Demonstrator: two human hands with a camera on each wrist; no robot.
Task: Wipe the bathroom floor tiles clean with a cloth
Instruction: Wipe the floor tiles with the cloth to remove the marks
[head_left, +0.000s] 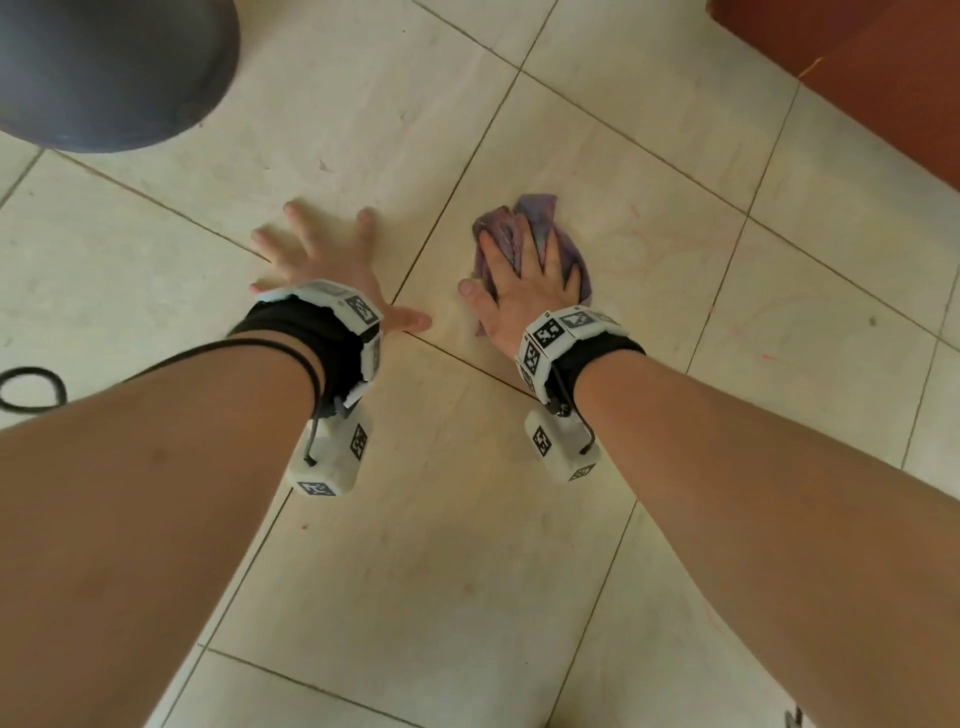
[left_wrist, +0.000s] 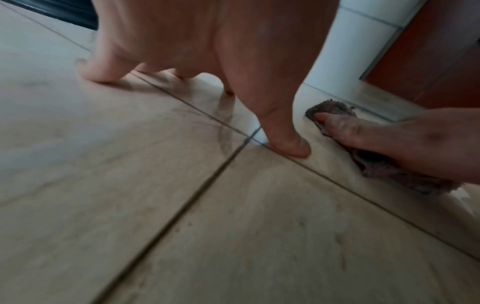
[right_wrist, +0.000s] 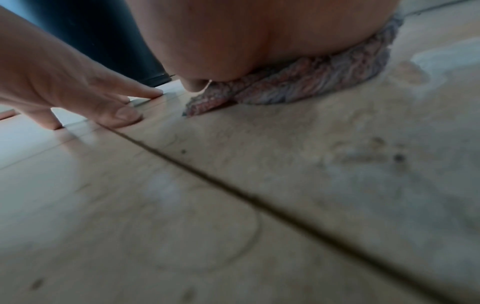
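Note:
A crumpled purple cloth (head_left: 540, 213) lies on the beige floor tiles (head_left: 467, 519). My right hand (head_left: 524, 275) presses flat on it, fingers straight and spread; cloth shows past the fingertips and on both sides. In the right wrist view the cloth (right_wrist: 298, 86) bunches under my palm (right_wrist: 246, 41). My left hand (head_left: 322, 260) is spread flat on the bare tile to the left, fingertips and thumb (left_wrist: 285, 144) touching the floor and holding nothing. The left wrist view shows the right hand (left_wrist: 415, 139) on the cloth (left_wrist: 335, 107).
A dark grey round container (head_left: 104, 67) stands at the far left. A brown wooden panel (head_left: 857, 78) runs along the far right. A black cable loop (head_left: 31, 389) lies at the left edge. Faint red marks (head_left: 737, 244) and a wet sheen (right_wrist: 441, 61) show right of the cloth.

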